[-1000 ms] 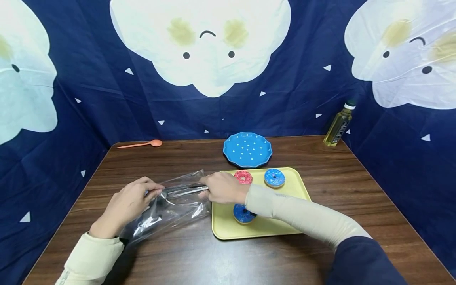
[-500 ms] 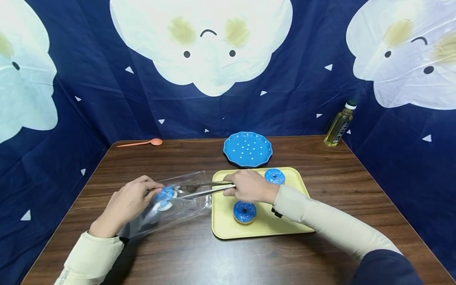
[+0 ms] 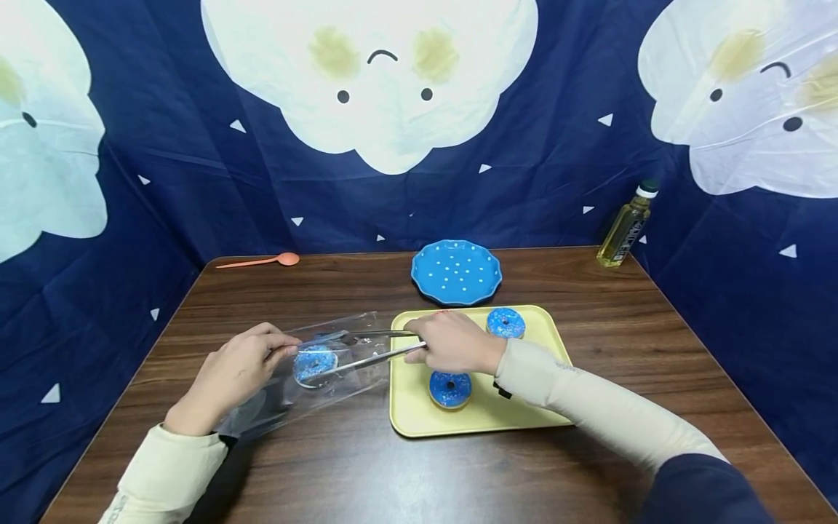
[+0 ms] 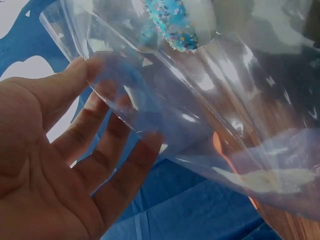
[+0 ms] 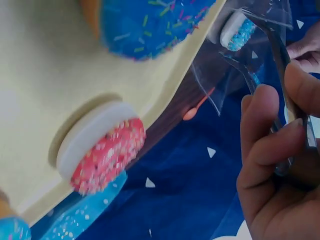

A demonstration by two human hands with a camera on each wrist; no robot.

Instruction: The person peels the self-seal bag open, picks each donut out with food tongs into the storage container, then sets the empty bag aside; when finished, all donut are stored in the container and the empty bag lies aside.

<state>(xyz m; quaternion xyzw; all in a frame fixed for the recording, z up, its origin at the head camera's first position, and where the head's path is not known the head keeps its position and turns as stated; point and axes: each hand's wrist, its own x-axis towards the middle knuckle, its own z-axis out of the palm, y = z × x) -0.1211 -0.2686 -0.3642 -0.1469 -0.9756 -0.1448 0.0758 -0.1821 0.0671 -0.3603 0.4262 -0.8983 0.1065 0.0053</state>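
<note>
My left hand (image 3: 238, 371) pinches the edge of a clear plastic bag (image 3: 278, 407) between thumb and fingertips. Inside the bag sits a light blue donut (image 3: 316, 365) with sprinkles and a white side; the left wrist view shows this donut (image 4: 172, 22) through the plastic. Metal tongs (image 3: 380, 357) are gripped by my right hand (image 3: 455, 342), above the tray's left part. Their arms are spread and reach through the bag's mouth, one each side of the donut; whether they touch it I cannot tell. A pink donut (image 5: 110, 155) is mostly hidden behind the right hand in the head view.
A yellow tray (image 3: 511, 407) carries a dark blue donut (image 3: 449, 389) and another blue donut (image 3: 505, 322). Behind it stands a blue dotted plate (image 3: 456, 273). An orange spoon (image 3: 286, 259) lies at the back left, and an oil bottle (image 3: 624, 229) stands back right.
My right hand has drawn right from the bag's mouth to over the tray, hiding the pink donut. The tongs' arms have spread apart, and the donut in the bag shows. The left hand stays put.
</note>
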